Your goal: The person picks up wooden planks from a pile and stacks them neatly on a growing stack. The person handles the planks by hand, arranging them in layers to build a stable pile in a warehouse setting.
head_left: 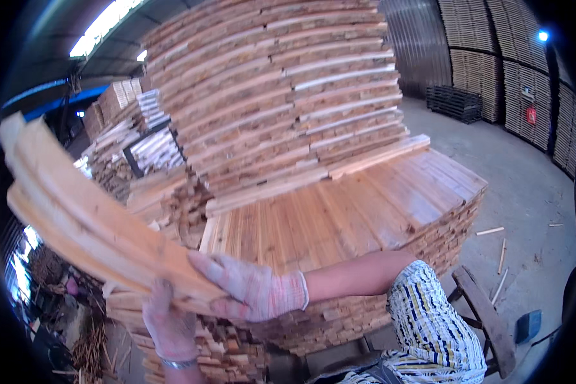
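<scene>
Wooden boards [109, 221] — near end in 2 gloved hands [256, 289], slanting up-left.

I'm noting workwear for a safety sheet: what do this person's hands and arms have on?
The left hand and right hand wear pale pinkish-white, smudged gloves. A silvery band circles the left wrist. The right sleeve is white, patterned in navy and yellow; no left sleeve shows.

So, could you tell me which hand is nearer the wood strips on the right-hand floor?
Right. The right hand is left of the wood strips; the left hand is farther left.
</scene>
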